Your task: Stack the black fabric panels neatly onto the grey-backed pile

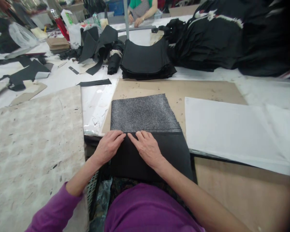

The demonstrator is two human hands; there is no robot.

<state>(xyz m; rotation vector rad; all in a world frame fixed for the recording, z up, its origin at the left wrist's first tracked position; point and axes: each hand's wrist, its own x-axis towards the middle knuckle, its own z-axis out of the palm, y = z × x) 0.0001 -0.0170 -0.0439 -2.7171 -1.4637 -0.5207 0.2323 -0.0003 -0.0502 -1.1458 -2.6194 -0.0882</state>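
A black fabric panel (149,158) hangs over the table's front edge toward my lap. Its upper border meets a speckled grey piece (142,112) that lies on brown board. My left hand (109,145) rests at the left part of that border, fingers bent and pressed together on the black cloth. Just right of it, my right hand (147,146) touches the same seam, its index finger stretched toward the left hand and the other fingers curled. Whether either hand pinches the cloth is hard to make out.
Behind the brown board (207,88) sits a stack of black panels (145,59). White sheet (227,129) lies right, a stained padded board (36,145) left. Black cloth heaps (207,38), scraps (29,74) and a red bottle (61,25) stand farther back. Another person's hands (138,22) show across the table.
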